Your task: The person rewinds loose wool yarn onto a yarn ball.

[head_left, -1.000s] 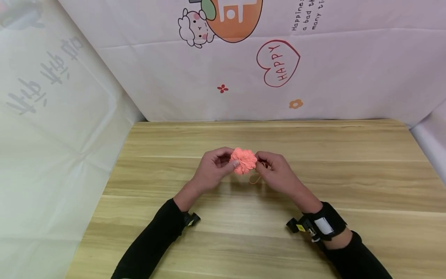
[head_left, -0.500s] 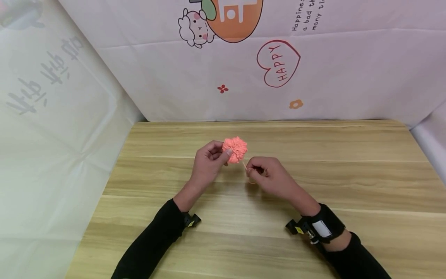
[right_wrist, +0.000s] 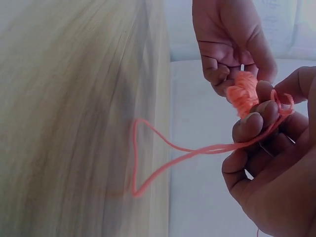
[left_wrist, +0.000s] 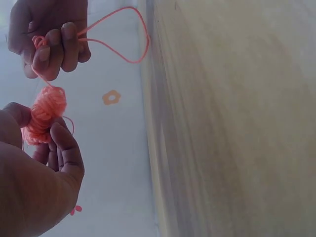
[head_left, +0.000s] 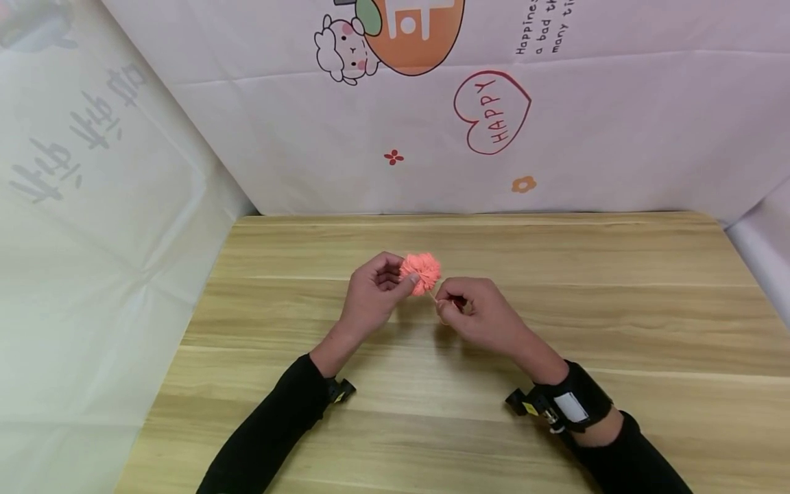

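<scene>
A small coral-pink yarn flower (head_left: 423,271), puffy and round from the front, is held above the table. My left hand (head_left: 372,295) pinches it, with the thumb on its front near the middle and the fingers behind. In the left wrist view the yarn bundle (left_wrist: 48,108) shows edge-on between thumb and fingers. To its right, my right hand (head_left: 484,312) grips a strand of the same yarn (head_left: 433,296) that runs taut from the flower's lower edge. A loop of slack yarn (right_wrist: 158,173) hangs out of the right hand's curled fingers, over the wood.
Both hands work above a wooden tabletop (head_left: 395,425). Behind it stands a white printed cloth (head_left: 278,151), and another white cloth (head_left: 123,261) hangs along the left side. Each wrist carries a small black camera (head_left: 517,402).
The right hand has moved from the flower's right edge to below right of it, drawing the strand out. The flower first went up and left, then slightly back down and right.
</scene>
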